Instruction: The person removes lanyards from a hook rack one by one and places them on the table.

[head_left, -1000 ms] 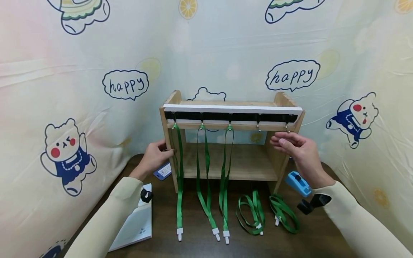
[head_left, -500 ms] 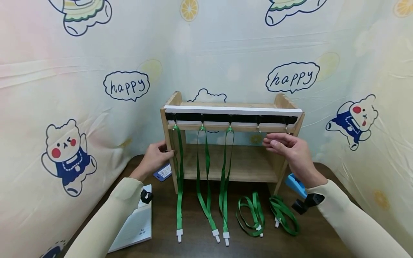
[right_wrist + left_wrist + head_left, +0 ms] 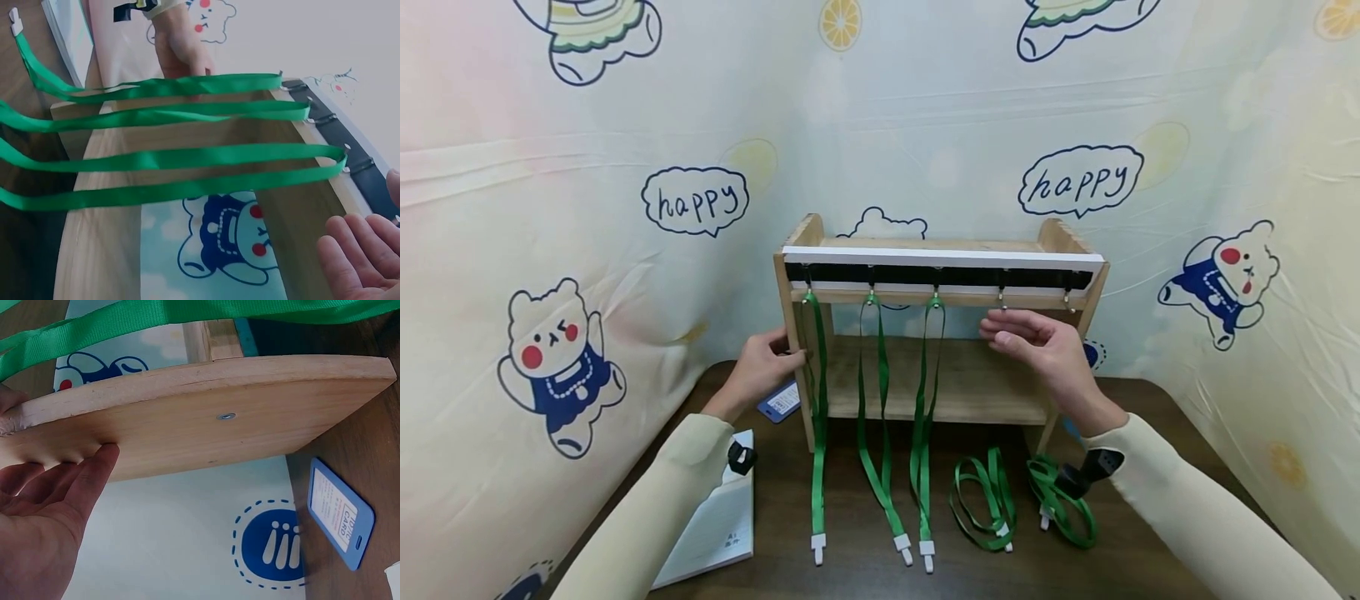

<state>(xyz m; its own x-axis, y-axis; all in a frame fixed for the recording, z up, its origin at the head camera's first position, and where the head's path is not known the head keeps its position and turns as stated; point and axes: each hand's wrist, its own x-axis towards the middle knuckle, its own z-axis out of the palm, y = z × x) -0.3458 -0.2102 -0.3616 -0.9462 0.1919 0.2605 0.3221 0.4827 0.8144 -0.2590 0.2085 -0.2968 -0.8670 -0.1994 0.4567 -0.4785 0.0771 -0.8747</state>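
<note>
A small wooden rack (image 3: 940, 244) stands on the dark table, with a black hook strip (image 3: 940, 273) along its top front. Three green lanyards (image 3: 872, 433) hang from the left three hooks; the two right hooks (image 3: 1001, 294) are bare. Two more green lanyards (image 3: 985, 500) lie coiled on the table in front. My left hand (image 3: 763, 362) rests on the rack's left side panel (image 3: 219, 419), fingers flat against the wood. My right hand (image 3: 1030, 337) hovers empty in front of the rack, just below the fourth hook, fingers relaxed (image 3: 356, 256).
A blue ID card holder (image 3: 778, 400) lies left of the rack, beside my left hand. A white booklet (image 3: 715, 521) sits at the table's front left. A cartoon-print cloth backdrop (image 3: 692, 200) closes in behind and on both sides.
My right hand has moved left, from under the rightmost hook to under the fourth hook. My left hand has stayed on the side panel.
</note>
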